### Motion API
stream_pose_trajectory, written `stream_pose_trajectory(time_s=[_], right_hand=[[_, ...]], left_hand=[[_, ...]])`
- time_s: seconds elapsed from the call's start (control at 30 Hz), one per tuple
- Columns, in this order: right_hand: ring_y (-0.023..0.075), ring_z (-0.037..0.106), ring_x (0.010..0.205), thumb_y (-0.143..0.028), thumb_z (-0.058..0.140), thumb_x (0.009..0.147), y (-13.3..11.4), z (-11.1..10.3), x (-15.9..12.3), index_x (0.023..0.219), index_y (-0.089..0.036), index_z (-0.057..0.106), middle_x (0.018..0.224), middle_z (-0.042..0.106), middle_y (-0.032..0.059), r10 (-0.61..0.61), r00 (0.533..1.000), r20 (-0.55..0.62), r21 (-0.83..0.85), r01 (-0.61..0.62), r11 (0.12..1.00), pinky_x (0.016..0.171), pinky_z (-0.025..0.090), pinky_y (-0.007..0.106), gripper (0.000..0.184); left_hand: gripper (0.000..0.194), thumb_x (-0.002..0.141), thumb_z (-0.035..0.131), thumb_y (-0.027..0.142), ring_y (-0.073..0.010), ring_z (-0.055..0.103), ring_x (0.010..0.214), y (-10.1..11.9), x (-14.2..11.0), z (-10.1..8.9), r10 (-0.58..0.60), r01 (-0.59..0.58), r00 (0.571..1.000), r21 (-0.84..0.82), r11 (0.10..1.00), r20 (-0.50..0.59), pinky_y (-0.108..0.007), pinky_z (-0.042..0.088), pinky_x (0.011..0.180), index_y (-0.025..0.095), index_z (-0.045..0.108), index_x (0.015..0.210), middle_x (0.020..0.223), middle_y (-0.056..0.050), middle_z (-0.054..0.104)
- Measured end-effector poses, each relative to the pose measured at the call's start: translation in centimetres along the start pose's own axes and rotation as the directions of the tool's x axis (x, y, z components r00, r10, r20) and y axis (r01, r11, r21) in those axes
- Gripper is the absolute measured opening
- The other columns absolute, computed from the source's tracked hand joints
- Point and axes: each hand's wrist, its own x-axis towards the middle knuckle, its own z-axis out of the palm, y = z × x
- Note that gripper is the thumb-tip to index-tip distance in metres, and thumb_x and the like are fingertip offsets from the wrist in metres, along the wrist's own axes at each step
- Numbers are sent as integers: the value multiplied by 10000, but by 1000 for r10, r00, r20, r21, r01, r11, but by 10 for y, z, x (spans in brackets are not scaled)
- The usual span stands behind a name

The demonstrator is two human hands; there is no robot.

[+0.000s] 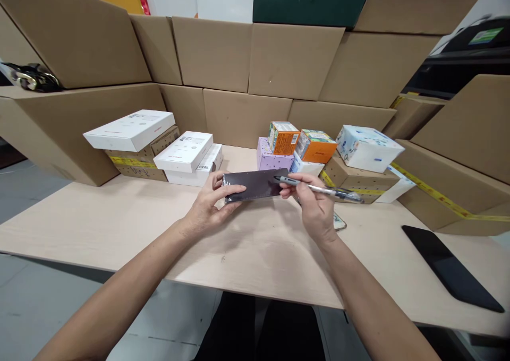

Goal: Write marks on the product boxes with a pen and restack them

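A flat dark box (257,185) in shiny clear wrap is tilted above the table, gripped at its left end by my left hand (215,199), thumb across the face. My right hand (314,202) pinches a pen (319,187) with a grey grip and clear barrel. The pen's tip points left, over the right part of the dark box; whether it touches the surface I cannot tell. Behind my right wrist lies a phone-like flat object (339,223), mostly hidden by the hand.
White boxes (185,151) stand stacked at the left back. Orange boxes (316,146), a lilac box (271,155) and a white-blue box (370,147) stand at the right back. A black tablet-like slab (452,268) lies right on the table (255,249). Cardboard walls (243,119) enclose the back.
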Motion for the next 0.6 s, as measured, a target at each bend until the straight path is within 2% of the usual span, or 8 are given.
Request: stream_pose_trajectory(time_s=[0.17,0.6], right_hand=[[154,695,746,-427,609,916,10,3,-7,1029,-235,618,916,723,38,-41,998,42,-81,44,996,733,590,346,223],[167,705,759,-419,568,932,7,3,-5,989,-237,623,889,714,37,-58,997,51,-221,68,973,736,597,344,198]], left_hand=[[359,863,689,177,-236,507,1228,-1,-1,3,80,-80,997,-35,996,7,-448,515,1018,290,655,1201,1259,-95,468],[358,864,682,183,-241,548,1205,-1,-2,5,77,-77,997,-40,996,11,-467,526,1020,308,662,1199,1272,-89,466]])
